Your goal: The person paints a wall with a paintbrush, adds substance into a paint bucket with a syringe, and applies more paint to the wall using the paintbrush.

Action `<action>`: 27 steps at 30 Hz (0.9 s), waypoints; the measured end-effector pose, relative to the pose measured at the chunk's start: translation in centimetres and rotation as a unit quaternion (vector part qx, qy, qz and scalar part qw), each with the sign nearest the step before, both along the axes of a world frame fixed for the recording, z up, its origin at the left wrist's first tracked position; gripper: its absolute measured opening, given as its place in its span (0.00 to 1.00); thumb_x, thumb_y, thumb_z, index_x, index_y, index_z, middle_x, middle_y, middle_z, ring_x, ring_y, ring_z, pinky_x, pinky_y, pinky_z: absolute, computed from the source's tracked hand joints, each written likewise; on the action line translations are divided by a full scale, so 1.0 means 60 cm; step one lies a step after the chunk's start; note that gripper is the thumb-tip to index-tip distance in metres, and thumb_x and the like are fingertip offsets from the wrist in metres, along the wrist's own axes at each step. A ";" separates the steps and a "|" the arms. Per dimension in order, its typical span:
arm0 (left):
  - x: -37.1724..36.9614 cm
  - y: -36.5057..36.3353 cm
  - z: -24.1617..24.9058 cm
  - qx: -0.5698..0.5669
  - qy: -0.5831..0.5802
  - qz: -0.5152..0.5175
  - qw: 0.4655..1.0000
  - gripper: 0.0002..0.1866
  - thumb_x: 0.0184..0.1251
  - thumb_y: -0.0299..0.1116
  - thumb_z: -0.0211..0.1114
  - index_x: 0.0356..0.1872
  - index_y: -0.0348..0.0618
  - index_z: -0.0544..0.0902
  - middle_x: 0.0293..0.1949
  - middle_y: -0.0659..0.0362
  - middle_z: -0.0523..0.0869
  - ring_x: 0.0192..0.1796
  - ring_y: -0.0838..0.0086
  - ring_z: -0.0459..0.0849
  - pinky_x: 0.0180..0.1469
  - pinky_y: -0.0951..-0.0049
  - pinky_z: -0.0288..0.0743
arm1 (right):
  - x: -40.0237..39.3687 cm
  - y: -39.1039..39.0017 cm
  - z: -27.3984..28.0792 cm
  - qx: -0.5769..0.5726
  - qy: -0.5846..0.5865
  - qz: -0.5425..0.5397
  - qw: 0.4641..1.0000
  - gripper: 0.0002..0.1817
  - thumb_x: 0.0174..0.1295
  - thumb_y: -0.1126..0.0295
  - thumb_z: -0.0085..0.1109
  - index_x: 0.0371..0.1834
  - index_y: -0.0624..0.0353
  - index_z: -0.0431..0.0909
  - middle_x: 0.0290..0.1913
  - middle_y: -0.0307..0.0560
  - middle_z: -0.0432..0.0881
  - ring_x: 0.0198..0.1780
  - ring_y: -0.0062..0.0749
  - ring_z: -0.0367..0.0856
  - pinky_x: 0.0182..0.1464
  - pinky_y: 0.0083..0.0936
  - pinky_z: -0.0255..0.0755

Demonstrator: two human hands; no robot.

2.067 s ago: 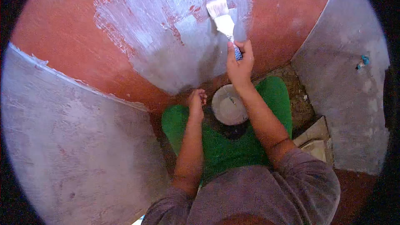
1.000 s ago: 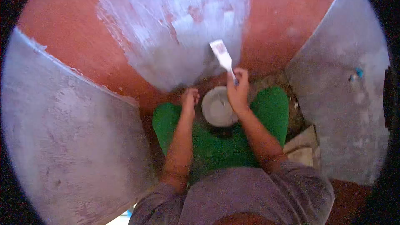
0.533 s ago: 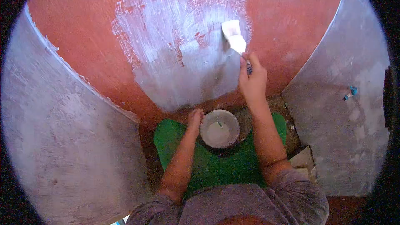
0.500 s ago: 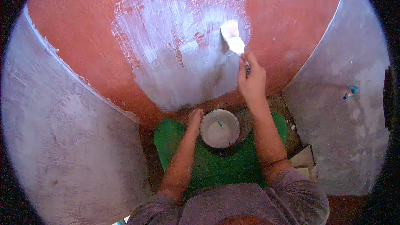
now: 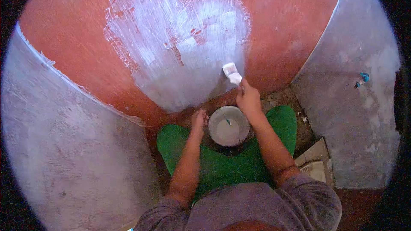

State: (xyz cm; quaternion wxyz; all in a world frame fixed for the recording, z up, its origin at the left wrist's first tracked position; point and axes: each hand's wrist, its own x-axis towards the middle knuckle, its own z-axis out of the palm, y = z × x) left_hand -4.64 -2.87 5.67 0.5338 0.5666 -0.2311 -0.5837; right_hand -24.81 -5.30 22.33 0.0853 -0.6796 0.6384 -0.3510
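My right hand (image 5: 249,99) is closed around the handle of a wide paintbrush (image 5: 231,73). The brush's white-coated head lies against the lower right part of a whitish paint patch (image 5: 188,38) on the red wall (image 5: 282,30). Below the patch is a round white bucket (image 5: 229,125) with pale liquid and a small greenish mark inside. My left hand (image 5: 199,120) is closed at the bucket's left rim; its curled fingers hide what they grip, if anything.
Grey walls stand at the left (image 5: 81,137) and right (image 5: 351,115). A small blue fitting (image 5: 364,77) sticks out of the right one. My green-clad legs (image 5: 231,169) flank the bucket. Pale flat pieces (image 5: 314,169) lie on the floor at the right.
My right hand has brought the paintbrush down the wall, from the patch's right middle to its lower right. My left hand stays beside the bucket. The view has shifted slightly.
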 end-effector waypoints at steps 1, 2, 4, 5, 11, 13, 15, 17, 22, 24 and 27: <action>0.000 0.000 -0.002 0.006 -0.002 -0.003 1.000 0.10 0.64 0.42 0.56 0.28 0.49 0.76 0.21 0.65 0.77 0.21 0.79 0.72 0.21 0.76 0.63 | -0.003 0.004 -0.009 0.011 0.008 0.000 1.000 0.09 0.59 0.71 0.53 0.42 0.59 0.73 0.30 0.65 0.79 0.35 0.65 0.78 0.36 0.54 0.70; 0.001 -0.003 -0.003 0.012 -0.003 -0.005 1.000 0.09 0.64 0.42 0.56 0.29 0.49 0.76 0.21 0.65 0.77 0.21 0.79 0.72 0.21 0.76 0.63 | -0.006 0.007 -0.017 0.020 0.017 0.002 1.000 0.09 0.59 0.70 0.53 0.41 0.59 0.72 0.30 0.65 0.79 0.35 0.65 0.78 0.36 0.54 0.70; 0.001 -0.005 0.008 0.007 0.004 -0.005 1.000 0.09 0.64 0.41 0.56 0.29 0.49 0.76 0.21 0.65 0.77 0.21 0.79 0.72 0.21 0.76 0.63 | -0.004 0.014 -0.017 0.015 0.003 -0.013 1.000 0.08 0.59 0.70 0.54 0.40 0.59 0.72 0.30 0.64 0.79 0.36 0.64 0.78 0.36 0.53 0.70; 0.000 -0.001 0.011 0.000 0.012 -0.005 1.000 0.09 0.64 0.40 0.56 0.29 0.49 0.76 0.21 0.65 0.77 0.20 0.79 0.72 0.21 0.76 0.63 | -0.003 0.018 -0.017 0.015 -0.004 -0.021 1.000 0.08 0.60 0.69 0.54 0.39 0.59 0.72 0.30 0.64 0.79 0.36 0.64 0.78 0.36 0.53 0.70; -0.001 -0.003 0.024 0.005 0.016 -0.013 1.000 0.08 0.63 0.39 0.56 0.28 0.49 0.75 0.18 0.64 0.76 0.19 0.79 0.71 0.21 0.77 0.63 | 0.030 0.011 0.095 -0.086 -0.055 -0.017 0.995 0.10 0.61 0.69 0.53 0.43 0.62 0.72 0.32 0.62 0.81 0.37 0.60 0.80 0.39 0.52 0.71; -0.003 -0.001 0.028 -0.004 0.024 -0.016 1.000 0.08 0.63 0.38 0.57 0.27 0.49 0.75 0.18 0.64 0.76 0.19 0.79 0.71 0.21 0.77 0.63 | 0.041 0.003 0.135 -0.164 -0.095 0.008 0.982 0.09 0.62 0.68 0.52 0.42 0.62 0.72 0.34 0.62 0.81 0.38 0.60 0.80 0.40 0.50 0.71; -0.003 0.001 0.028 -0.014 0.022 -0.013 1.000 0.08 0.63 0.38 0.57 0.26 0.49 0.75 0.19 0.65 0.76 0.19 0.79 0.71 0.22 0.77 0.63 | 0.049 -0.016 0.167 -0.240 -0.116 0.023 0.964 0.09 0.63 0.68 0.52 0.41 0.62 0.73 0.34 0.61 0.81 0.38 0.57 0.81 0.39 0.45 0.72; 0.002 -0.005 0.016 -0.003 0.023 -0.017 1.000 0.08 0.63 0.38 0.57 0.26 0.49 0.74 0.19 0.65 0.76 0.20 0.79 0.72 0.22 0.77 0.63 | 0.056 -0.037 0.192 -0.311 -0.119 0.026 0.943 0.08 0.63 0.69 0.54 0.40 0.63 0.75 0.33 0.59 0.82 0.37 0.51 0.83 0.37 0.36 0.74; 0.002 -0.002 0.017 0.013 0.023 0.011 1.000 0.08 0.63 0.38 0.57 0.26 0.49 0.74 0.20 0.64 0.75 0.21 0.79 0.72 0.22 0.77 0.63 | 0.072 -0.016 0.260 -0.282 -0.170 0.039 0.943 0.08 0.62 0.70 0.53 0.39 0.64 0.75 0.36 0.59 0.82 0.40 0.53 0.81 0.41 0.40 0.73; 0.005 -0.001 0.019 0.015 0.013 0.016 1.000 0.09 0.62 0.39 0.57 0.26 0.48 0.74 0.20 0.64 0.75 0.21 0.79 0.72 0.22 0.77 0.63 | 0.077 -0.014 0.260 -0.301 -0.188 0.052 0.933 0.08 0.62 0.70 0.53 0.39 0.63 0.75 0.37 0.60 0.81 0.40 0.58 0.80 0.40 0.43 0.73; 0.014 -0.001 0.008 -0.019 0.005 -0.026 0.999 0.09 0.63 0.38 0.57 0.26 0.48 0.74 0.20 0.64 0.75 0.22 0.80 0.72 0.22 0.76 0.64 | 0.087 -0.017 0.245 -0.338 -0.171 0.059 0.924 0.08 0.62 0.70 0.52 0.38 0.62 0.76 0.35 0.61 0.81 0.38 0.58 0.81 0.39 0.43 0.74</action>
